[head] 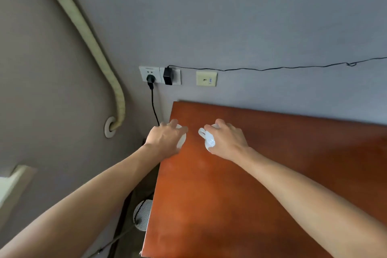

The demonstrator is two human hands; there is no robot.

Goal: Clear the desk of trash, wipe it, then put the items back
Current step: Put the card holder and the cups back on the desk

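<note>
Two bare forearms are seen, with no sleeves reaching them. The left hand [165, 137] and right hand [227, 141] are ungloved; no rings, watch or bands are worn.

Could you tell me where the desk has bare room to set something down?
The desk is bare right of the right hand out to the wall-side edge, and nearer than both forearms. Crowded only at the far-left corner, where the left hand and right hand each cover white objects.
</note>
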